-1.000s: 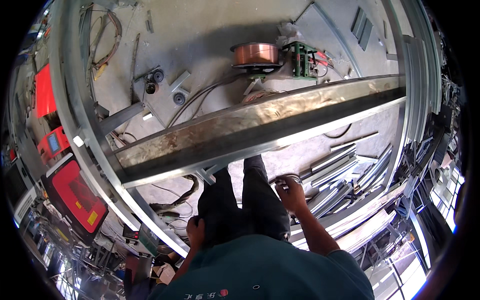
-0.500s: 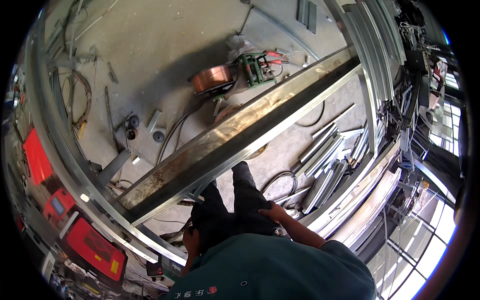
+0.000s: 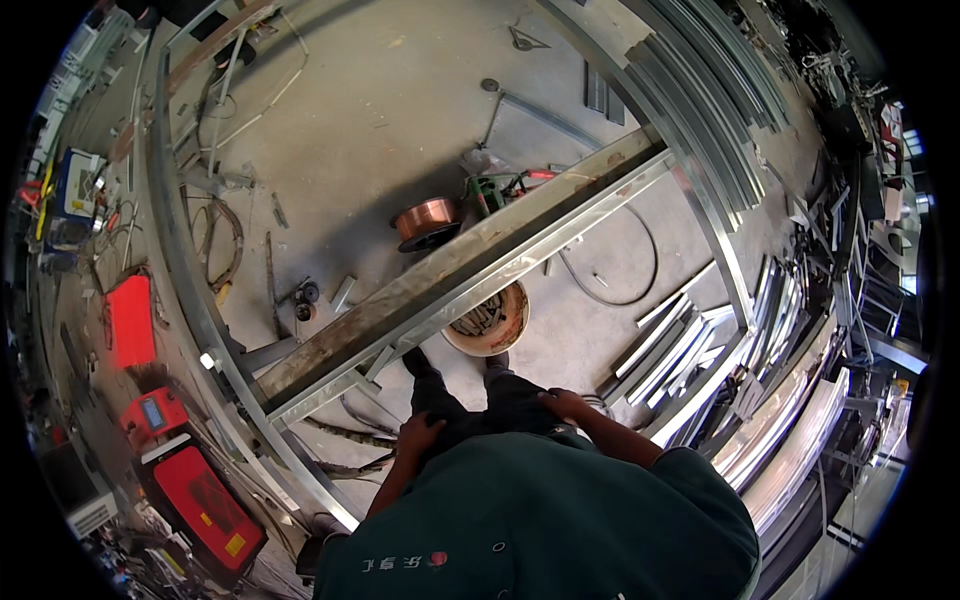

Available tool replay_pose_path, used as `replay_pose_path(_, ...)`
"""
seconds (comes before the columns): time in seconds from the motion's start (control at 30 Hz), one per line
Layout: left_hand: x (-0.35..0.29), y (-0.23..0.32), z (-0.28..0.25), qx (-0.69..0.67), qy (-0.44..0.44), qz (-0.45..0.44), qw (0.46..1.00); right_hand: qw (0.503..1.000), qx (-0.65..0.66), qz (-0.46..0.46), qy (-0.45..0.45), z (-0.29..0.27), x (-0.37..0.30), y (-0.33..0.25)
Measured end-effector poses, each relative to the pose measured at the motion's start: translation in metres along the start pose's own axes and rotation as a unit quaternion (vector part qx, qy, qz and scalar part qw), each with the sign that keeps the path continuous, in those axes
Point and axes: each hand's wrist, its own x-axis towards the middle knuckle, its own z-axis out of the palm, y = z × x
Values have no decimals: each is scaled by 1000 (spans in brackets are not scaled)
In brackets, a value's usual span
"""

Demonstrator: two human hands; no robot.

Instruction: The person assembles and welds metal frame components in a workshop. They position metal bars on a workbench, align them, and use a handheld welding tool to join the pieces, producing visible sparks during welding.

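I stand at a long steel channel beam [image 3: 440, 262] that crosses diagonally in front of me. My left hand [image 3: 420, 432] rests on my left thigh, its fingers partly showing and holding nothing I can see. On the dark trousers at my right thigh lies my right hand [image 3: 562, 403], fingers stretched inward and likewise without a visible object. By my feet, just under the beam's near edge, a pale bucket [image 3: 487, 348] contains several short metal pieces. Neither hand touches the beam or the bucket.
Beyond the beam are a copper wire spool [image 3: 425, 215] and a green wire feeder [image 3: 487, 193]. Grey metal profiles [image 3: 665, 345] lie on the floor at right. A red machine [image 3: 205, 508] stands at left outside the frame rail [image 3: 190, 290]. A cable loop [image 3: 655, 262] crosses the floor.
The view has shifted, bringing the bucket out from behind the beam and more of the left side into sight. Both my hands stay on my thighs.
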Motion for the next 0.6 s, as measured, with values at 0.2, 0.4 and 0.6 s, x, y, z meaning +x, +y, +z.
replay_pose_path(0.2,-1,-14,47,-43,91,53,994,984,-161,-71,36,-36,-28,84)
replay_pose_path(0.4,-33,-96,126,-107,242,-2,964,971,-145,-189,23,-70,-52,90)
replay_pose_path(0.6,-172,31,23,-570,-46,-136,809,954,14,-281,100,-44,-34,98)
